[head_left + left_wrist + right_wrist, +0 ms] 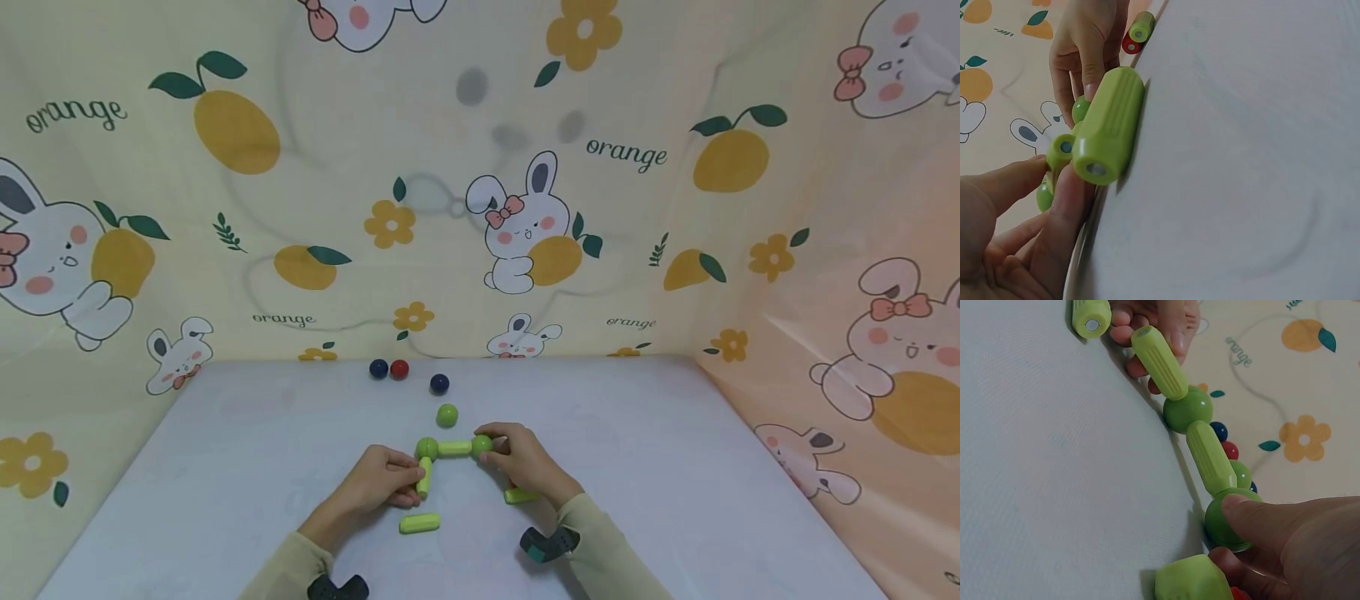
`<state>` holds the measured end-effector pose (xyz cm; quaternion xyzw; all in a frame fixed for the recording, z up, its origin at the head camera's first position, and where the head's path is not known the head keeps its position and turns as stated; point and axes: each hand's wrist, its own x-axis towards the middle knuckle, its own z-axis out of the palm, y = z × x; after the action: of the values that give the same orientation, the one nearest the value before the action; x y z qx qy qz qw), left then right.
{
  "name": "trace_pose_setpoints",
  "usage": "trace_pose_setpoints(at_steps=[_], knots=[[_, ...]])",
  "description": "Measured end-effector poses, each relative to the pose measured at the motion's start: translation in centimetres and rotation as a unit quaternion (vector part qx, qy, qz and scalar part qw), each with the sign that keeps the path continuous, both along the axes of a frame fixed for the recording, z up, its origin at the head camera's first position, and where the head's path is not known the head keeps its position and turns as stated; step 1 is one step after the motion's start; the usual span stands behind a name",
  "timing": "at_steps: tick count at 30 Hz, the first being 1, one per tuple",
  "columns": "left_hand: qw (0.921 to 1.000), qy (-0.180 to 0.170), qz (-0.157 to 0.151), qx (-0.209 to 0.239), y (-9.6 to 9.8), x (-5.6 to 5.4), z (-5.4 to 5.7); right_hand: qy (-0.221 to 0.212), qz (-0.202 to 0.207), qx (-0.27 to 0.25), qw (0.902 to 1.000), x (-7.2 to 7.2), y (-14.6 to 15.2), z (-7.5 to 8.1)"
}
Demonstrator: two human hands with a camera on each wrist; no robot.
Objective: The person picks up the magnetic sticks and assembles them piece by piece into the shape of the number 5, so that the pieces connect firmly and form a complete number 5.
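Observation:
Two green magnetic rods and two green balls are joined in an L shape on the white table. My left hand (381, 478) pinches the near rod (424, 477) between thumb and fingers. That rod meets the corner ball (427, 448), from which a second rod (454, 448) runs right to the end ball (1230, 522). Thumb and fingers of my right hand (531, 463) grip this end ball. A loose green rod (419, 523) lies in front of the left hand, large in the left wrist view. Under the right hand lies another green rod (521, 496), beside a red piece (1130, 44) partly hidden.
Behind the joined pieces sits a loose green ball (447, 415). Farther back are a dark blue ball (439, 383), then a red ball (400, 368) next to another dark blue ball (378, 368). A printed cloth (345, 167) rises behind the table's back edge.

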<state>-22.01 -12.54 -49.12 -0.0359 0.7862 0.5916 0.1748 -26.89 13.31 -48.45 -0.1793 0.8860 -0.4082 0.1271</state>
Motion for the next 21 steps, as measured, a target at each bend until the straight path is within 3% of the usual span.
trace_pose_setpoints(at_steps=[21], knots=[[0.9998, 0.004, 0.02, 0.006, 0.09, -0.14, -0.11, 0.009, -0.014, 0.001, 0.9999, 0.21, -0.24, 0.03]])
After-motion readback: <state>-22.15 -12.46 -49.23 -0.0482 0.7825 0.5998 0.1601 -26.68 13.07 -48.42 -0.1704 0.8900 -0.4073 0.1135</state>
